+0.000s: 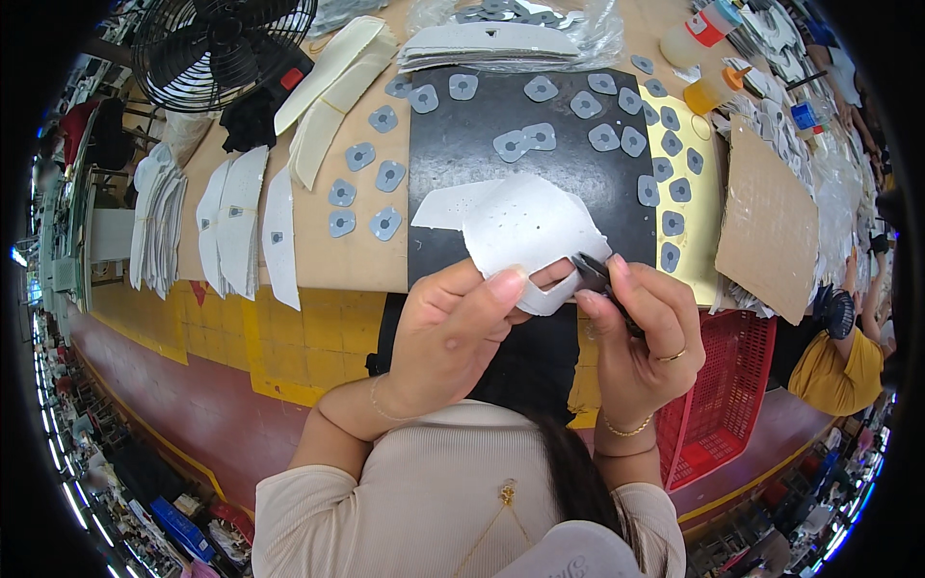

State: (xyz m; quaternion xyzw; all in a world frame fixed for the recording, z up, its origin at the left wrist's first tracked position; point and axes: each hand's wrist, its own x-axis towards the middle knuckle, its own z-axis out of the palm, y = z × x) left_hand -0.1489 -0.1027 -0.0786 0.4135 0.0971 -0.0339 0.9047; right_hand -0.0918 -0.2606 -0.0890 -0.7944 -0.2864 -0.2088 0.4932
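A white perforated piece (pixel 530 223) of sheet material, curved and with a cut-out opening near its lower edge, is held up over the table's front edge. My left hand (pixel 448 328) pinches its lower left part between thumb and fingers. In my right hand (pixel 650 332) is a small dark tool that looks like thread snips (pixel 593 272); its tip lies at the edge of the opening. Behind the held piece, another white piece (pixel 441 206) lies on the black mat (pixel 448 149). Grey patches with dark centres (pixel 511 145) are spread over the mat and beside it.
At the left stand a black fan (pixel 226 39) and bundled white pieces (pixel 236 222). A yellow board (pixel 703 173), cardboard (pixel 766 222) and bottles (pixel 713 91) are at the right. A red basket (pixel 718 395) is below the table's right side; another person's arm shows far right.
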